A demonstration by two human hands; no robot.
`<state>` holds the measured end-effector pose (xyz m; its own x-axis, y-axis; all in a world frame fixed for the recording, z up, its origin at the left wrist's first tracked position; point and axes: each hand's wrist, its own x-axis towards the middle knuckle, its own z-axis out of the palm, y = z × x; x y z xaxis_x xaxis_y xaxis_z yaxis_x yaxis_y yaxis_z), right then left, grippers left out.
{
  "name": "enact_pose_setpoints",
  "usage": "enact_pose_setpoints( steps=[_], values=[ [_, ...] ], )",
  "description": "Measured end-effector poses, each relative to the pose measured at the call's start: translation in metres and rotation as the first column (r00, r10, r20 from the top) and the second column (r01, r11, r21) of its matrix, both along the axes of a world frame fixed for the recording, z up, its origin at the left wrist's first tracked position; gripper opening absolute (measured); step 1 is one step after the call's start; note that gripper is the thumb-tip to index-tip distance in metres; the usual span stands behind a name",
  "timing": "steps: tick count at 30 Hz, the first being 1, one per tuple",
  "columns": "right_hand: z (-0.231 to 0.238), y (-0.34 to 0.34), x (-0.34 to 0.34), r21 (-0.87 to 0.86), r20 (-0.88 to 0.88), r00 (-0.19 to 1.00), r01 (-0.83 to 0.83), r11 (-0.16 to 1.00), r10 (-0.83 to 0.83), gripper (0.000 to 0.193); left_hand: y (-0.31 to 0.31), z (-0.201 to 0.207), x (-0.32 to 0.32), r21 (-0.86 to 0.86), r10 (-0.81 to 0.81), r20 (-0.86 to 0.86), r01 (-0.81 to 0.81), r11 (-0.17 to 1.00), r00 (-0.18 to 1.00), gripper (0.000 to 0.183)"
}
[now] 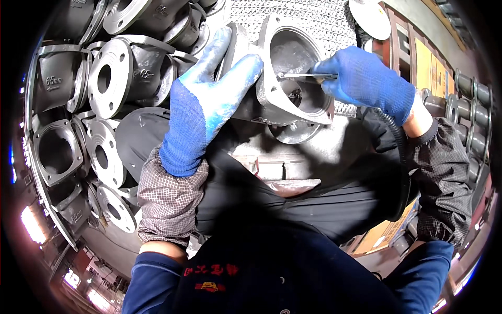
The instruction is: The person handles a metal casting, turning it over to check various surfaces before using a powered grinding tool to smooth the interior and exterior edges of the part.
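Observation:
A grey cast-metal valve body (269, 102) with a square flange and a wide round opening lies before me, tilted toward the right. My left hand (209, 99), in a blue glove, rests against its left side with fingers and thumb spread apart. My right hand (363, 81), also gloved in blue, is closed around a slim metal-shafted hand tool (306, 76). The tool's shaft crosses the opening, with its tip at the inner rim by the left hand's thumb. A dark ribbed hose (391, 125) runs down from the right hand. The tool's grip is hidden by the fingers.
Similar flanged castings (107, 83) are stacked along the left. Behind the valve body lies a textured metal mesh surface (293, 8). A pale round disc (370, 18) is at the far right, near cardboard boxes (431, 60) and more grey flanged parts (473, 112). My legs are below the work.

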<state>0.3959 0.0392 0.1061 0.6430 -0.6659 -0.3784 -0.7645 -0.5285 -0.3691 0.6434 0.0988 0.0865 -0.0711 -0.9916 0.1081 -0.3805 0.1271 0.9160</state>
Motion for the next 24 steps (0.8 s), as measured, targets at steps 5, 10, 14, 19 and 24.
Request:
enact_pose_setpoints(
  steps=[5,10,14,19,24],
  values=[
    [0.004,0.001,-0.008,0.068,0.078,0.991,0.103,0.992,-0.109,0.026,-0.001,0.003,0.001,-0.026,-0.038,0.107,0.041,0.999,0.994,0.032],
    [0.003,0.007,-0.017,0.033,-0.005,0.993,0.120,0.992,-0.120,0.030,-0.004,0.001,-0.007,0.108,0.083,-0.222,-0.060,0.992,0.971,0.039],
    [0.018,0.015,-0.022,-0.017,-0.008,0.996,0.090,0.996,-0.090,0.032,-0.004,0.004,0.007,0.124,-0.044,-0.039,0.048,0.991,0.998,0.047],
    [0.034,0.033,-0.043,-0.006,0.149,0.933,0.331,0.944,-0.327,0.033,-0.006,0.000,0.017,-0.399,-0.120,0.608,0.432,0.809,0.785,0.033],
    [0.052,0.084,-0.037,0.286,0.532,0.442,0.709,0.645,-0.722,0.036,0.012,-0.001,0.010,-0.374,-0.106,0.461,0.302,0.877,0.881,0.028]
  ],
)
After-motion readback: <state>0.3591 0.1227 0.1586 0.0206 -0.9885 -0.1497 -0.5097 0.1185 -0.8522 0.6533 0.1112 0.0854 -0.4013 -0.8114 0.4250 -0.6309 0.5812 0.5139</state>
